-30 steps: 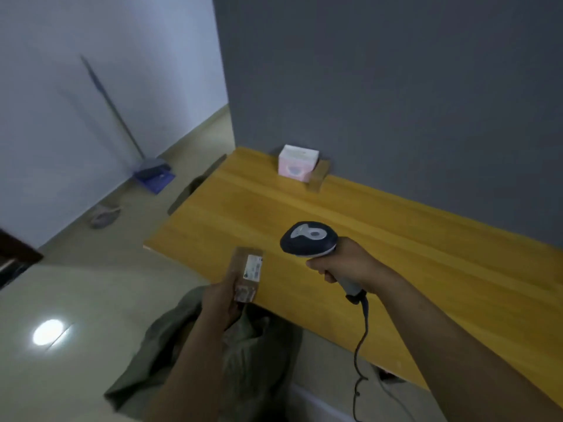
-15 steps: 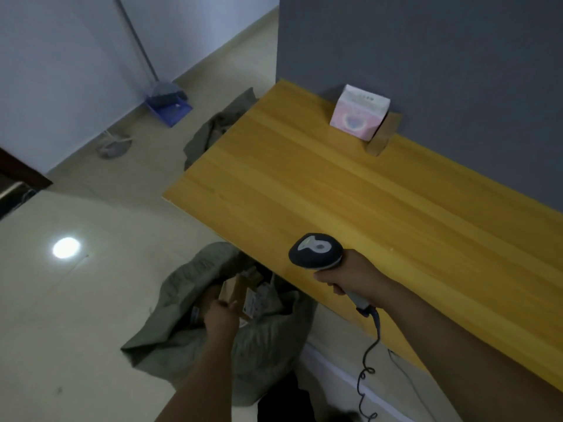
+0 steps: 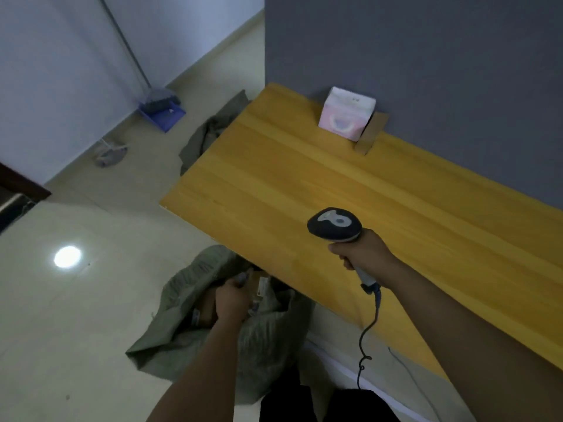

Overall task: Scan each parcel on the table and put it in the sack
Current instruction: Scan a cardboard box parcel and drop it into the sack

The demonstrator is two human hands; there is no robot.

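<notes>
My left hand is down inside the mouth of a grey-green sack on the floor, gripping a small brown parcel with a white label. My right hand holds a dark corded barcode scanner over the near edge of the yellow wooden table. At the table's far side against the grey wall stand a pink-and-white box and a thin brown cardboard parcel beside it.
A blue dustpan with a broom leans on the white wall at left. A second grey-green sack lies on the floor past the table's left end. The scanner cable hangs down in front of the table edge.
My left hand has carried the brown parcel from above the table's edge down into the sack. The scanner hand stays over the table. The view has tilted down.
</notes>
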